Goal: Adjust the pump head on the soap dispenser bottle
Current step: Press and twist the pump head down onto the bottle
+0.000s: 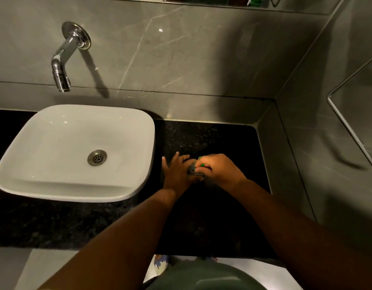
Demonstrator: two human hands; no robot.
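The soap dispenser bottle stands on the black countertop (222, 141) to the right of the sink, almost wholly hidden under my hands. Only its grey metallic pump head (193, 170) shows between them. My right hand (218, 171) is closed over the pump head from above, fingertips with green nails pinching it. My left hand (176, 172) rests against the bottle's left side, fingers spread and pointing away from me; whether it grips the bottle is not clear.
A white square basin (55, 185) sits on the counter to the left, its edge close to my left hand. A chrome wall tap (62, 65) hangs over it. Grey marble walls (296, 143) close the counter at the back and right.
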